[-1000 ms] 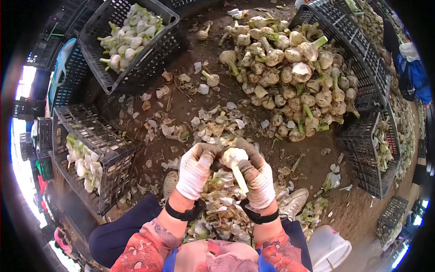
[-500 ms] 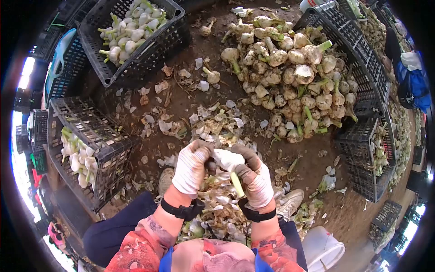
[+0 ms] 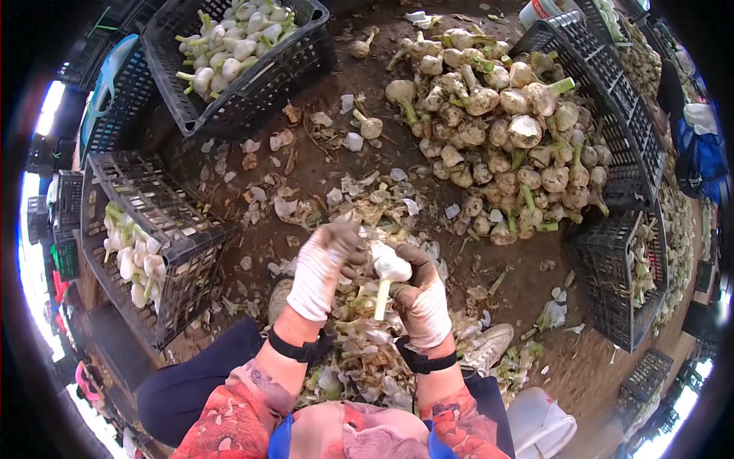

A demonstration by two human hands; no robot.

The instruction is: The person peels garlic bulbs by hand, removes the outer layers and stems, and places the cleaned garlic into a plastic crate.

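My right hand (image 3: 423, 294), in a soiled pale glove with brown fingertips, grips a white garlic bulb (image 3: 392, 266) between thumb and fingers. Its cut green stem (image 3: 381, 301) points down toward me. Just left of the bulb is my left hand (image 3: 327, 265), gloved the same way and slightly apart from it. The left fingers are curled in; whether any skin is between them is hidden. Below both hands lies a heap of garlic peelings (image 3: 359, 348) between my shoes.
A large pile of unpeeled garlic (image 3: 497, 138) lies ahead right, against black crates (image 3: 615, 115). Ahead left, a black crate (image 3: 252, 88) holds cleaned white bulbs. Another crate (image 3: 195, 252) with bulbs tilts at my left. A white bucket (image 3: 543, 428) stands by my right leg.
My left hand has drawn off the bulb, its fingers now apart from it. In my right hand the bulb has turned, its stem now pointing more straight down. The view has shifted slightly.
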